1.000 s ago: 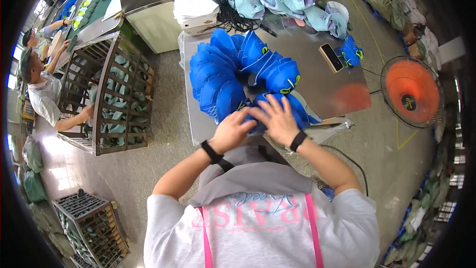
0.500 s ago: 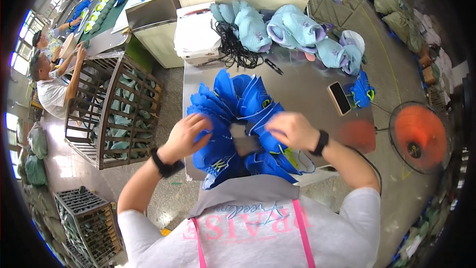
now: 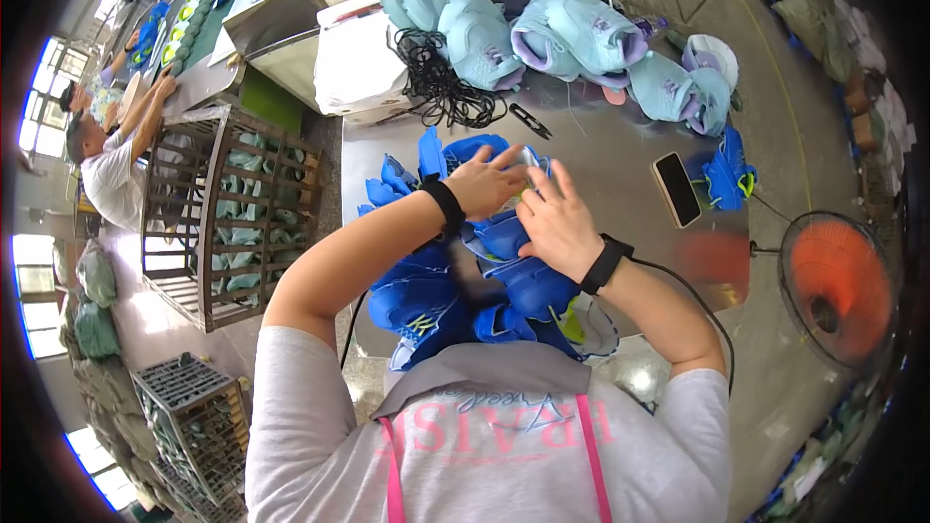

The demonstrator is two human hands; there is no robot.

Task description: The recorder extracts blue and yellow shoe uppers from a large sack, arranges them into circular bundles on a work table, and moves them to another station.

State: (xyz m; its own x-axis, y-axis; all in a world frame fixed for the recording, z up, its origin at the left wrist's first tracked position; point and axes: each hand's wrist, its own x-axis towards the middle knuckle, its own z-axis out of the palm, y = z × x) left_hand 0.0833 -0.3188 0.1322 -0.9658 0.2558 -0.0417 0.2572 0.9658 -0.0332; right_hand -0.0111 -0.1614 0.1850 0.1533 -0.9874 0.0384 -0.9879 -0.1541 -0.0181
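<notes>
A heap of bright blue shoe uppers [image 3: 465,281] with yellow-green trim lies on the metal table [image 3: 620,165] in front of me. My left hand [image 3: 484,182] and my right hand [image 3: 554,218] rest together on the top upper [image 3: 496,147] at the far end of the heap, fingers spread over it and gripping it between them. Both wrists carry black bands, and a thin cable runs from the right one.
Pale teal shoe uppers [image 3: 542,24], a tangle of black cord [image 3: 441,82], small snips [image 3: 528,121] and a phone [image 3: 676,189] lie on the table. An orange fan [image 3: 838,291] stands right. Wire crates [image 3: 228,218] stand left, where other people sit working.
My hands, apart at the sides of the blue heap half a second ago, have come together on its top upper. The view has shifted slightly.
</notes>
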